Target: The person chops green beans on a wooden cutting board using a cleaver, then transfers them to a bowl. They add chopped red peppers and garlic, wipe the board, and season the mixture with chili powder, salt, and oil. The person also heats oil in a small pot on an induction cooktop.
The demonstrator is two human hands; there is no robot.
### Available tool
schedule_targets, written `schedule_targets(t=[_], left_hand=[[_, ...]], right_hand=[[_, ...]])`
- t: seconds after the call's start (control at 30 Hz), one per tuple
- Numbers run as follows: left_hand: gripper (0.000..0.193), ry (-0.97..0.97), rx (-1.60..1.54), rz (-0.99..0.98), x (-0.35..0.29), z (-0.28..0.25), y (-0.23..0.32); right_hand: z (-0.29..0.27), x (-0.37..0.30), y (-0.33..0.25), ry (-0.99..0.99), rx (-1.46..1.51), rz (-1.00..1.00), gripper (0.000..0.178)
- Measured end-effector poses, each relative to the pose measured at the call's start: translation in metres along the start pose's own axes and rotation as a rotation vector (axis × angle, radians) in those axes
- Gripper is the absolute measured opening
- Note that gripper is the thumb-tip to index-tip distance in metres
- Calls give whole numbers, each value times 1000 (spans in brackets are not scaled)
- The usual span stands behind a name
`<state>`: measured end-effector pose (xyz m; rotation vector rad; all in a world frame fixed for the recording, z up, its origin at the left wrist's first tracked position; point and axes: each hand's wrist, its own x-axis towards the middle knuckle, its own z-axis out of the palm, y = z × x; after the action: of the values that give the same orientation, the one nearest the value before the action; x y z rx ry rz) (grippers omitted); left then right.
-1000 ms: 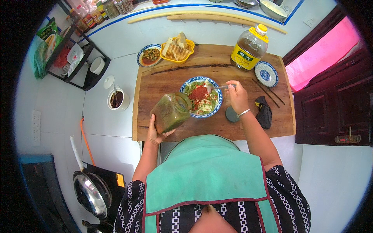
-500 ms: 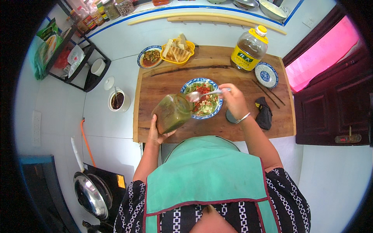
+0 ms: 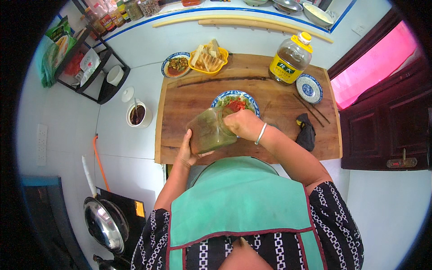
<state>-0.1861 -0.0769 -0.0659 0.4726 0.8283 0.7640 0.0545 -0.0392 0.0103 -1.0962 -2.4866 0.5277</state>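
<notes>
My left hand (image 3: 189, 150) grips a large clear glass jar (image 3: 209, 131) from its base, tilted with its mouth toward the right. Greenish and brownish residue shows through the glass. At the jar's mouth, my right hand (image 3: 244, 124) is closed round the metal spoon it held a moment ago, now hidden by the fingers and the jar. Behind both lies a blue-and-white bowl (image 3: 255, 104) of shredded green vegetables with chopped red chili (image 3: 237, 105) on top. Jar and right hand cover its near part.
On the wooden board (image 3: 189, 96) are a yellow basket of bread wedges (image 3: 210, 60), a dish of sauce (image 3: 178, 66), an oil jug (image 3: 288, 60), a patterned plate (image 3: 309, 88), chopsticks (image 3: 313, 110) and a black cloth-like bundle (image 3: 306, 132). A white pot (image 3: 143, 118) stands left.
My right hand has brought the spoon from over the bowl down to the jar's mouth. The jar has moved slightly right and now covers more of the bowl.
</notes>
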Motion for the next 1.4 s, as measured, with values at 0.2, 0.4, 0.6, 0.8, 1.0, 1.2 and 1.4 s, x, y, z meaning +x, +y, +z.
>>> schedule_targets(t=[0.2,0.4,0.6,0.8,1.0,1.2,1.4], left_hand=[[83,-20,-61,17,3,-3,-4],[87,-17,-79,71,13,7,11],[88,9,-39,55,12,6,13],[86,-12,-63,25,19,8,6],[83,-95,-69,3,13,34,21],[82,-164,19,43,-16,38,50],[72,-72,107,692,-12,42,70]], right_hand=[[-23,-6,-13,29,207,-11,28],[24,-121,122,212,-73,752,55],[105,-163,114,8,-195,900,81],[-19,-58,27,509,535,354,68],[-33,-7,-15,386,297,76,67],[-49,16,-38,353,242,-71,63],[-44,66,-42,480,413,393,56]])
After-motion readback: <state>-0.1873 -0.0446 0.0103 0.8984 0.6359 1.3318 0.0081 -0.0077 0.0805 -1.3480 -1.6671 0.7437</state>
